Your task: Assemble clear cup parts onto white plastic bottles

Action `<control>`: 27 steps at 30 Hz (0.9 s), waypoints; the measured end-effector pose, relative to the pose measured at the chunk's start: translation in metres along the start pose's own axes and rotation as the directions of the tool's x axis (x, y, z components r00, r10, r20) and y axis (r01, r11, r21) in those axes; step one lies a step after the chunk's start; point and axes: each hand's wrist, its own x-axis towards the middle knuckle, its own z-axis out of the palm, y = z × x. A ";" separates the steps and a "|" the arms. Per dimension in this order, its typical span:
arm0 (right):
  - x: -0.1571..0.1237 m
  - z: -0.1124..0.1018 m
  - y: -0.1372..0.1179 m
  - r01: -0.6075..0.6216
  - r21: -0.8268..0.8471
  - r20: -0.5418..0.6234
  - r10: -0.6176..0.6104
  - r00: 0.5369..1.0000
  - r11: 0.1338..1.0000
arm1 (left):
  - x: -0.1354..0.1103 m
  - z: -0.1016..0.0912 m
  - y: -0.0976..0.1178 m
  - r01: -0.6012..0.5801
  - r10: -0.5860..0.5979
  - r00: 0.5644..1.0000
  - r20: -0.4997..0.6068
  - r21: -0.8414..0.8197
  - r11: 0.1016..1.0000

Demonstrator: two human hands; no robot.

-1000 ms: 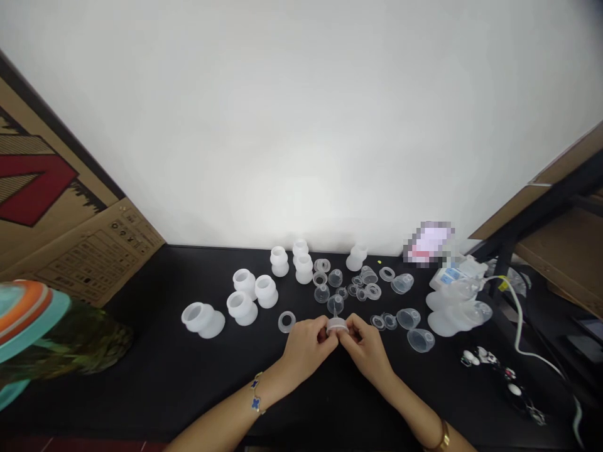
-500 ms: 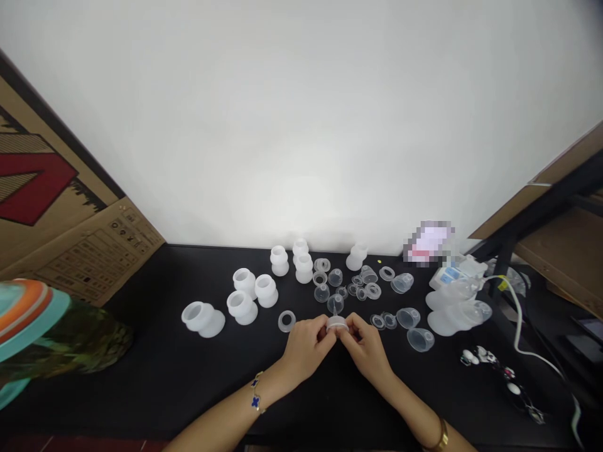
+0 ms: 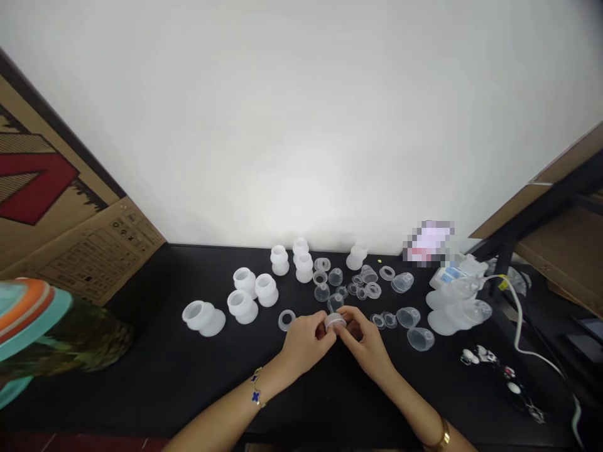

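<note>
The one view looked out from the person's head, facing forward and down across a black table point(image 3: 117, 395) toward a white wall point(image 3: 301, 125). It sat close behind and above the left hand point(image 3: 306, 344) and right hand point(image 3: 365, 344), low in the frame, with a cardboard box point(image 3: 61, 207) slanting in along the left edge.

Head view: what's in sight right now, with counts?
frosted bulb pieces: eight, white, left and centre of table
clear funnels: three loose, clear, right of hands
small rings and cups: many, clear, centre, too many to count
cable: one, white, far right
box: one, brown cardboard, left
table: one, black, beneath all
held piece: one, clear, between hands
left hand: one, braceleted, on held piece
right hand: one, on held piece
</note>
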 end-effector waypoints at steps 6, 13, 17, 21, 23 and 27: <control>0.001 -0.003 0.000 -0.006 -0.028 -0.012 0.006 1.000 1.000 | 0.000 0.002 -0.002 -0.019 0.019 1.000 -0.003 0.002 1.000; 0.003 -0.004 0.002 -0.058 0.021 -0.026 0.058 0.998 0.998 | 0.000 0.000 -0.002 -0.033 0.031 0.999 -0.014 -0.138 0.990; 0.003 -0.005 0.000 -0.065 0.034 -0.025 0.066 0.998 0.997 | 0.000 -0.003 0.000 -0.029 0.026 1.000 -0.015 -0.260 0.965; 0.003 -0.005 -0.001 -0.070 0.048 -0.029 0.071 0.997 0.996 | 0.000 -0.004 0.000 -0.020 0.018 1.000 -0.006 -0.359 0.933; 0.002 -0.005 -0.001 -0.066 0.065 -0.025 0.068 0.997 0.996 | 0.001 -0.004 0.000 -0.015 0.016 1.000 -0.002 -0.398 0.917; 0.003 -0.005 -0.001 -0.049 0.104 -0.011 0.051 0.999 0.993 | 0.001 -0.004 -0.002 -0.006 0.011 1.000 0.008 -0.442 0.897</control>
